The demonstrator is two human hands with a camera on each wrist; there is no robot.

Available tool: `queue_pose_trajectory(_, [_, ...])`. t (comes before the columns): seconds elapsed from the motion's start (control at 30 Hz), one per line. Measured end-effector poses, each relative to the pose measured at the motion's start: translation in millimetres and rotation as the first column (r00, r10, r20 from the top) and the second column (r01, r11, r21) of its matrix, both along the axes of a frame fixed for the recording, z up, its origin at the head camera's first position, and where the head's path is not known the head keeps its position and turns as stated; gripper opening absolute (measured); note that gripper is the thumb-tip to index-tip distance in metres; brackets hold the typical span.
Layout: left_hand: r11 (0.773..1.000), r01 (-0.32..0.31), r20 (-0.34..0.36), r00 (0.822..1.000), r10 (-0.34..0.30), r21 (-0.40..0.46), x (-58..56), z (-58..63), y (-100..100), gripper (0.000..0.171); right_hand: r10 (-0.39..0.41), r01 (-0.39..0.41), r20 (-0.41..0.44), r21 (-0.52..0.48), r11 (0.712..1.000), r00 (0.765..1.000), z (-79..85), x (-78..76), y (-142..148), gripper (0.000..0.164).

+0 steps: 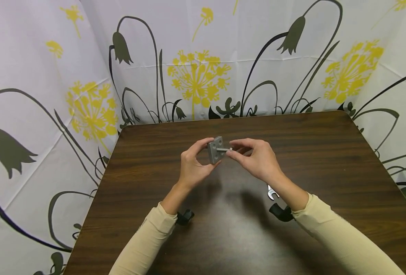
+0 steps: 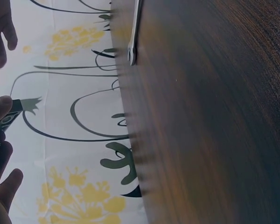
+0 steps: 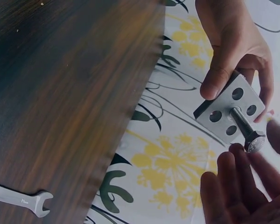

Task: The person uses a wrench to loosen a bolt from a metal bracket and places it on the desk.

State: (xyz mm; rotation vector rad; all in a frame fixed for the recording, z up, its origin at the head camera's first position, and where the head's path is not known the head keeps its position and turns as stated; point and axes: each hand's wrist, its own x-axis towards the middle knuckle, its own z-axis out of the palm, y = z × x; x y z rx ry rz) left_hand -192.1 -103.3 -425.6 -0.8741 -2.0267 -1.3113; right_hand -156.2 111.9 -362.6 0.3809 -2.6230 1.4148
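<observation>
My left hand [image 1: 193, 164] grips a small square grey metal plate [image 3: 226, 109] by its edges, thumb on one side and fingers on the other, above the table. Several round holes pierce the plate. From its middle hole a hex bolt [image 3: 245, 126] sticks out, head toward my right hand [image 1: 256, 154]. That hand's thumb and fingers surround the bolt head; the right wrist view shows a gap between thumb and head, with a fingertip right at the head's edge. In the left wrist view only part of the plate [image 2: 9, 120] shows, at the left border.
A silver wrench [image 3: 23, 198] lies on the dark wood table [image 1: 148, 160], partly hidden under my right forearm in the head view. Black wrist mounts [image 1: 185, 217] hang below both wrists. A flower-patterned curtain [image 1: 196, 46] surrounds the table's back and sides.
</observation>
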Motion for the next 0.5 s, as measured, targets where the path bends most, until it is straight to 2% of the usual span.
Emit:
queue_pose_trajectory(0.1, [1.0, 0.002, 0.002, 1.0, -0.002, -0.003, -0.2, -0.6, 0.6, 0.064, -0.036, 0.035, 0.049, 0.034, 0.999, 0.998, 1.1, 0.5, 0.0, 0.026])
queue_pose_trajectory(0.2, [1.0, 0.004, 0.004, 1.0, -0.004, -0.005, -0.6, -1.0, 0.9, 0.064, -0.037, 0.034, 0.061, 0.046, 0.998, 0.997, 1.6, 0.0, 0.4, 0.025])
queue_pose_trajectory(0.43, [1.0, 0.004, 0.017, 1.0, -0.003, -0.006, -0.5, -1.9, 2.5, 0.063, 0.038, -0.038, -0.027, -0.02, 0.999, 0.999, -2.1, -1.4, 3.0, 0.024])
queue_pose_trajectory(0.5, [1.0, 0.0, 0.02, 1.0, 0.0, -0.005, 0.1, -1.4, 3.2, 0.063, 0.035, -0.036, -0.035, -0.028, 0.999, 0.999, -3.0, -1.4, 3.3, 0.025])
